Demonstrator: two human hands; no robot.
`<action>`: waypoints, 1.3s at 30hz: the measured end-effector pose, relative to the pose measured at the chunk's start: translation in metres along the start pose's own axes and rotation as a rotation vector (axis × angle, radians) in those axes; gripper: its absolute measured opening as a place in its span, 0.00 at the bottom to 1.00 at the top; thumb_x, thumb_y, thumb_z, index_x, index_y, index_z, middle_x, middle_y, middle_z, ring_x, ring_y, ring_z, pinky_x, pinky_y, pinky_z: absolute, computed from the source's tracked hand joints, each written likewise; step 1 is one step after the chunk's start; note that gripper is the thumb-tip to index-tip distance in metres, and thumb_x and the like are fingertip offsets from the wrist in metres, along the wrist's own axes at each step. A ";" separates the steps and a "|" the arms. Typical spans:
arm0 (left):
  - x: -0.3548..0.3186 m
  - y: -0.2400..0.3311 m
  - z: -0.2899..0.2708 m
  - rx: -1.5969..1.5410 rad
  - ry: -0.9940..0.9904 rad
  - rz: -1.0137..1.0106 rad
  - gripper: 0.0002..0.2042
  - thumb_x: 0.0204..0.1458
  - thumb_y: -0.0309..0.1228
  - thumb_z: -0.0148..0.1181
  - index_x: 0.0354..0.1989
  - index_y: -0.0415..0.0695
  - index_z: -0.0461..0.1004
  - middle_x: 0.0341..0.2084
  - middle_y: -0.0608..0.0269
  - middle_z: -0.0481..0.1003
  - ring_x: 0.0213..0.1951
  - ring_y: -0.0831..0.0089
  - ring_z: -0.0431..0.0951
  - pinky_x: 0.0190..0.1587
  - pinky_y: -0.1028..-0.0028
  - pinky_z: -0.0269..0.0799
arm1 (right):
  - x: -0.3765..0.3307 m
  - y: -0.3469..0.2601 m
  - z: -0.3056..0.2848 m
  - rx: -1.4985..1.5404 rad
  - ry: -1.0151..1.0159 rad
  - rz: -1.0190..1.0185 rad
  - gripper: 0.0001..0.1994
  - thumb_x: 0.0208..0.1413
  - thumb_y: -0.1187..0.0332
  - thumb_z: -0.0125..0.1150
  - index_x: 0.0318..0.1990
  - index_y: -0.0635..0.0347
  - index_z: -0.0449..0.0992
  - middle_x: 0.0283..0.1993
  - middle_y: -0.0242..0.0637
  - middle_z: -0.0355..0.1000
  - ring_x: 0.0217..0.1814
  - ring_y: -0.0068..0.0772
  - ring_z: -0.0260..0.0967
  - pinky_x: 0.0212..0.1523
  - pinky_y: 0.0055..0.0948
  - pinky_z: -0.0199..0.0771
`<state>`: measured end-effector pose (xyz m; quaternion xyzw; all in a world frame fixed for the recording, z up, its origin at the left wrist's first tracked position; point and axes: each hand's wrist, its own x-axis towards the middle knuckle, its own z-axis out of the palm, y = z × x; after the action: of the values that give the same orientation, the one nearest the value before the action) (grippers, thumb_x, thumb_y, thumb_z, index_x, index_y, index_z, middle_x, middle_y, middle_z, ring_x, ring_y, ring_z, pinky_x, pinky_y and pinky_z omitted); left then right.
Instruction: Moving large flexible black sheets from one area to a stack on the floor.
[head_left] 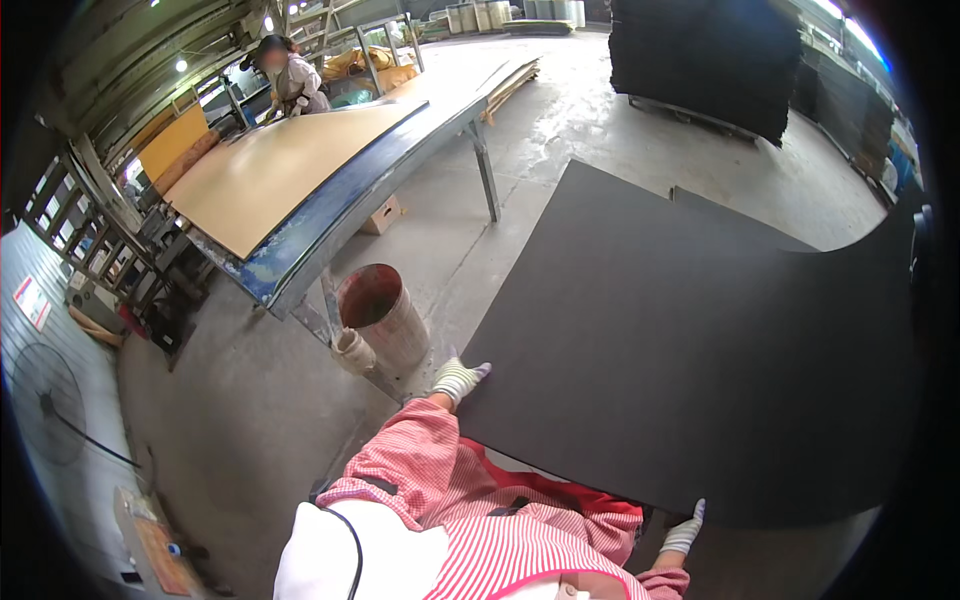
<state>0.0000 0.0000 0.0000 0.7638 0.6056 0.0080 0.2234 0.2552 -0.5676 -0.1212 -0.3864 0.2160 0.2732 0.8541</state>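
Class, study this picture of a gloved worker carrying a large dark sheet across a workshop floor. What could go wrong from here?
1. The left hand and right hand grip only the near edge of the big dark sheet, so it might sag or slip.
2. The rusty bucket stands close beside the left hand; the sheet could knock it.
3. The sheet hides the floor ahead, so tripping seems possible.

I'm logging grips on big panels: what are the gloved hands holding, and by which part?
Both hold the large black flat sheet: left hand at its near left corner, right hand on its near edge, lower right.
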 end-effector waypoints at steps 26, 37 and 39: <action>-0.058 0.280 0.236 -1.066 -0.655 0.198 0.28 0.54 0.34 0.55 0.61 0.37 0.54 0.51 0.53 0.68 0.50 0.67 0.68 0.52 0.74 0.63 | 0.099 -0.010 0.116 0.094 0.354 -0.032 0.24 0.46 0.57 0.66 0.50 0.55 0.69 0.47 0.32 0.70 0.44 0.38 0.67 0.44 0.34 0.68; -0.086 0.207 0.230 -0.851 -1.093 0.046 0.34 0.51 0.32 0.58 0.65 0.47 0.46 0.42 0.58 0.72 0.42 0.67 0.74 0.40 0.70 0.71 | 0.167 -0.069 0.019 -0.116 0.305 -0.080 0.32 0.48 0.52 0.62 0.58 0.54 0.62 0.59 0.34 0.61 0.61 0.40 0.56 0.61 0.46 0.51; -0.068 0.152 0.190 -1.022 -0.938 -0.113 0.29 0.53 0.33 0.56 0.63 0.46 0.53 0.45 0.57 0.72 0.44 0.66 0.74 0.43 0.68 0.71 | 0.160 -0.079 -0.005 -0.216 0.260 -0.111 0.33 0.48 0.50 0.61 0.59 0.56 0.61 0.60 0.35 0.61 0.62 0.40 0.55 0.61 0.44 0.51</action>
<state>0.1760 -0.1519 -0.1002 0.4529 0.4043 -0.0505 0.7930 0.4260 -0.5676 -0.1745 -0.5193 0.2726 0.1950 0.7862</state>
